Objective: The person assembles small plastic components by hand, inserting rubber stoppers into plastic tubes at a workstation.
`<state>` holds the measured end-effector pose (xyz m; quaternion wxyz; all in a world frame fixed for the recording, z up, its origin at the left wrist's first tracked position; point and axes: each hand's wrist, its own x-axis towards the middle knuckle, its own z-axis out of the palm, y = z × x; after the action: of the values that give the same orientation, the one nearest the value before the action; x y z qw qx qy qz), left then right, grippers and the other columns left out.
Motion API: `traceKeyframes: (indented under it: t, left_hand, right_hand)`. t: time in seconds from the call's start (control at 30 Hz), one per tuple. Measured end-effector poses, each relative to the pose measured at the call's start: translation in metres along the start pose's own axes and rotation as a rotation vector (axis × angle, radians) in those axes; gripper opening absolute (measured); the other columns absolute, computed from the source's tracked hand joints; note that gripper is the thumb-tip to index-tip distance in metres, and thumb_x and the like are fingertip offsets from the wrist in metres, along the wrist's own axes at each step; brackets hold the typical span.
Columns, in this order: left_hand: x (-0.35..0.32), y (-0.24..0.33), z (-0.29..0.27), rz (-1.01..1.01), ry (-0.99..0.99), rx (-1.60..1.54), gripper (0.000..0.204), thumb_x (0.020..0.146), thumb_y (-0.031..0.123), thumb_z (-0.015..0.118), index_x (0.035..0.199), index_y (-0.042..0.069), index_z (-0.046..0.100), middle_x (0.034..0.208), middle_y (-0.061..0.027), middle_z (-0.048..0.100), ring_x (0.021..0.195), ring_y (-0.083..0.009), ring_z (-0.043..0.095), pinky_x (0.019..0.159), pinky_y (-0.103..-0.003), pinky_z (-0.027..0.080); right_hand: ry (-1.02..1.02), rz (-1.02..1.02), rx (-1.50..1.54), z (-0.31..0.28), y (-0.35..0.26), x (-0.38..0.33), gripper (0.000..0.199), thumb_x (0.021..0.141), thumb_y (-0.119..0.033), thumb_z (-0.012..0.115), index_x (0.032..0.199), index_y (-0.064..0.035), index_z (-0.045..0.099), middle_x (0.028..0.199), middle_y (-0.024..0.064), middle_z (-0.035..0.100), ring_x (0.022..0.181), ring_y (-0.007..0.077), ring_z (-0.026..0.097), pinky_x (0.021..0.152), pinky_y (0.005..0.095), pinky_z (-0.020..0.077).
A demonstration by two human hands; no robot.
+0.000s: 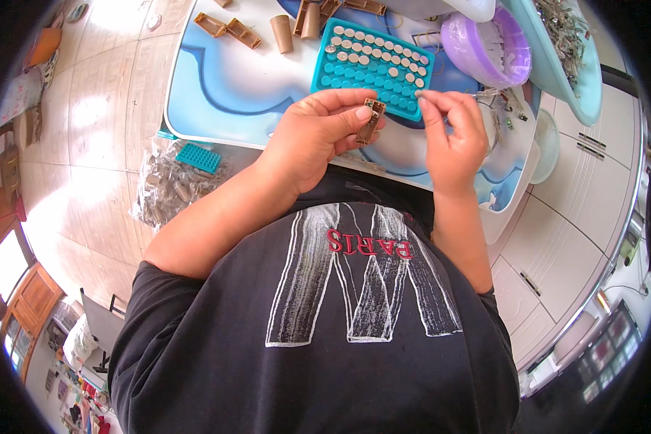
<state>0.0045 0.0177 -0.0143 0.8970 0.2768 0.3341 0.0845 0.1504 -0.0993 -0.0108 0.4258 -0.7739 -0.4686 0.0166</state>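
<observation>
My left hand [318, 126] is closed around a small brown plastic casing [371, 121], an open shell with some small parts inside, its thumb pressing on the top. My right hand [452, 137] has thumb and forefinger pinched together by the lower right corner of a teal tray [321, 81]. Whatever lies between those fingertips is too small to make out. Rows of pale round discs [367, 50] sit in the tray's upper wells, with a few more at the right; many lower wells show bare teal.
Brown casings [243, 34] and brown cylindrical caps [282, 35] lie at the table's far left. A purple basket [452, 43] and a light-teal basin [589, 101] of wired parts stand at the right. A plastic bag of brown pieces [168, 189] sits left of the table.
</observation>
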Motion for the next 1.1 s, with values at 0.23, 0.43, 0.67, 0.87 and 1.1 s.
traceKeyframes:
  t: [0.23, 0.43, 0.67, 0.87, 1.1]
  left_hand:
    - [0.001, 0.0, 0.001, -0.005, 0.009, -0.003, 0.027, 0.09, 0.007, 0.054, 0.116, -0.002, 0.053, 0.106, -0.0129, 0.062, 0.096, -0.0217, 0.062, 0.086, -0.035, 0.052]
    - [0.002, -0.001, -0.003, -0.007, -0.001, -0.008, 0.027, 0.09, 0.007, 0.054, 0.116, -0.002, 0.054, 0.105, -0.0123, 0.062, 0.094, -0.0204, 0.063, 0.085, -0.033, 0.052]
    - [0.002, -0.001, -0.003, -0.012, -0.011, -0.024, 0.027, 0.091, 0.007, 0.054, 0.116, -0.002, 0.054, 0.101, -0.0093, 0.063, 0.091, -0.0176, 0.063, 0.084, -0.032, 0.052]
    - [0.001, 0.001, -0.001, -0.021, 0.04, -0.02, 0.028, 0.091, 0.008, 0.053, 0.117, -0.003, 0.053, 0.102, -0.0101, 0.063, 0.091, -0.0184, 0.063, 0.085, -0.032, 0.052]
    - [0.002, 0.0, 0.0, -0.009, 0.023, -0.042, 0.027, 0.088, 0.008, 0.058, 0.113, -0.002, 0.054, 0.098, -0.0094, 0.064, 0.087, -0.0178, 0.064, 0.077, -0.029, 0.052]
  right_hand:
    - [0.027, 0.003, -0.219, 0.003, 0.017, 0.002, 0.012, 0.07, -0.01, 0.073, 0.079, -0.0049, 0.066, 0.077, 0.008, 0.059, 0.07, 0.0235, 0.058, 0.062, 0.0333, 0.0458]
    - [0.002, 0.006, 0.001, 0.006, -0.006, 0.002, 0.012, 0.068, -0.009, 0.073, 0.076, -0.0056, 0.064, 0.074, 0.0076, 0.058, 0.069, 0.0246, 0.057, 0.061, 0.0345, 0.0448]
    - [-0.051, -0.343, -0.123, 0.013, -0.017, 0.002, 0.015, 0.067, -0.008, 0.072, 0.079, -0.0073, 0.064, 0.076, 0.0033, 0.058, 0.069, 0.0222, 0.055, 0.06, 0.0335, 0.0423]
    - [-0.08, -0.421, -0.227, 0.013, -0.02, 0.0, 0.02, 0.067, -0.007, 0.07, 0.087, -0.0087, 0.067, 0.076, 0.0019, 0.056, 0.069, 0.0214, 0.054, 0.059, 0.0331, 0.0414]
    - [0.041, -0.274, -0.251, 0.014, 0.004, 0.025, 0.02, 0.07, -0.01, 0.071, 0.089, -0.0105, 0.07, 0.075, 0.0034, 0.056, 0.07, 0.0219, 0.054, 0.061, 0.034, 0.0428]
